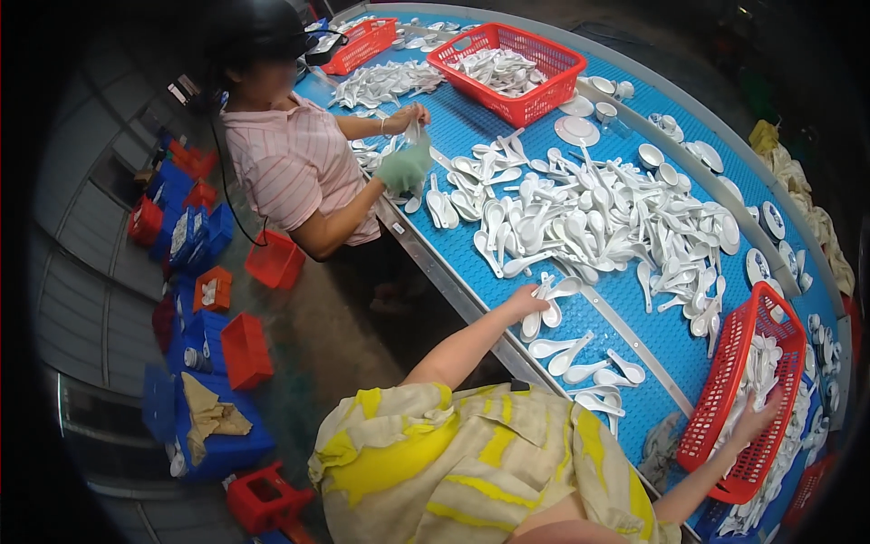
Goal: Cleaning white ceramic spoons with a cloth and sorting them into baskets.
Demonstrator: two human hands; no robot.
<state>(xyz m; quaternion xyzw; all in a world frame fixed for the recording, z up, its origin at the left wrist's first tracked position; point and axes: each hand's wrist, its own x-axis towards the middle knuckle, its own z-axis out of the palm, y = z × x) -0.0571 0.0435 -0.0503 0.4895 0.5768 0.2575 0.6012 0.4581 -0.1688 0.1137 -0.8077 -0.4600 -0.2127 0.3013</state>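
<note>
White ceramic soup spoons (544,304) lay under the left hand (524,299), fingers grasping one, handles pointing away. Right hand (757,419) rested released inside the red plastic basket (725,381).

Landmark: spoon pile (598,218), mid-bench (671,340).
Far basket (507,59): beyond the pile, spoons inside.
Near basket (743,390): right of and nearer than the pile, spoons inside; right hand (757,419) at its near wall.
Left hand (524,299): at the pile's near-left edge, fingers on loose spoons (553,313).
Dishes (675,168): right of and beyond the pile.
Co-worker (299,168): left of the pile, at the bench edge.
Floor crates (245,349): far left of the pile, off the bench.
</note>
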